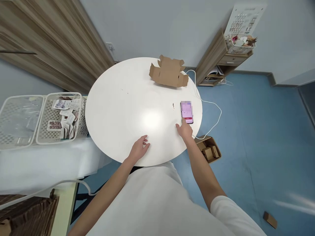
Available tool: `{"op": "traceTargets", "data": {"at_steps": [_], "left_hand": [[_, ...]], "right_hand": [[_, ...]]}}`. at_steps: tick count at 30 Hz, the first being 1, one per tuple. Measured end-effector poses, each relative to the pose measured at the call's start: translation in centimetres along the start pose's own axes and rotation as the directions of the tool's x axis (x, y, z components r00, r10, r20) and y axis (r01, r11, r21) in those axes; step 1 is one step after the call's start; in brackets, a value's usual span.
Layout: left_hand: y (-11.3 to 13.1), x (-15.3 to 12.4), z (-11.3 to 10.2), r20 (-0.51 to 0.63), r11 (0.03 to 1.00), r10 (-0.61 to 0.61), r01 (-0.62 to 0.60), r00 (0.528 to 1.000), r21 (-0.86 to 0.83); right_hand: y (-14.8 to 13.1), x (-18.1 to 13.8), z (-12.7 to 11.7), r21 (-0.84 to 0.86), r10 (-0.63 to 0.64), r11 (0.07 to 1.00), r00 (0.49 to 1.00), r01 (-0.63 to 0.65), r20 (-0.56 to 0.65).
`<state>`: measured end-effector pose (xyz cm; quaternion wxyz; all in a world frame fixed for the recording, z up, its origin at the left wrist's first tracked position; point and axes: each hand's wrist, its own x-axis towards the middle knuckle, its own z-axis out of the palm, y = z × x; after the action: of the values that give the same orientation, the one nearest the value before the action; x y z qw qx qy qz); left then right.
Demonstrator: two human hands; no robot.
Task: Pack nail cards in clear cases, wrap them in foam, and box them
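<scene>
My right hand reaches to the lower edge of a smartphone. Its index finger points at the lit pink screen and seems to touch it, while the thumb stands apart. The phone lies flat near the right side of the white oval table. Close to the table's front edge rests my left hand, empty, with fingers spread. An unfolded brown cardboard box lies at the back right of the table. Left of the phone is a tiny dark item, too small to name.
Left of the table stand a white basket of small packets and another basket with clear plastic bags. A white cable hangs past the right edge, above an open carton on the floor. A wooden cabinet stands behind.
</scene>
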<state>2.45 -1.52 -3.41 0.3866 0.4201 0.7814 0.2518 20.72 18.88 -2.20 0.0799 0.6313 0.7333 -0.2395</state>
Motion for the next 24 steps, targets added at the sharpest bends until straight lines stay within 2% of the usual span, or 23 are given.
{"op": "traceTargets", "data": {"at_steps": [7, 14, 18, 24], "left_hand": [[1.8, 2.4, 0.8, 0.025, 0.998, -0.063, 0.063, 0.998, 0.011], [0.8, 2.3, -0.2, -0.017, 0.994, -0.110, 0.110, 0.994, 0.016], [-0.7, 1.6, -1.8, -0.085, 0.990, -0.141, 0.140, 0.986, -0.013], [-3.6, -0.2, -5.3, -0.227, 0.984, -0.175, 0.163, 0.958, -0.073]], "right_hand": [[0.3, 3.5, -0.2, -0.020, 0.023, 1.000, 0.998, -0.022, 0.066], [-0.2, 2.3, 0.4, 0.019, -0.042, 0.999, 0.997, 0.041, 0.064], [-2.2, 0.3, 1.3, 0.032, -0.168, 0.986, 0.979, 0.165, 0.119], [-7.1, -2.7, 3.5, 0.059, -0.402, 0.915, 0.884, 0.400, 0.240]]}}
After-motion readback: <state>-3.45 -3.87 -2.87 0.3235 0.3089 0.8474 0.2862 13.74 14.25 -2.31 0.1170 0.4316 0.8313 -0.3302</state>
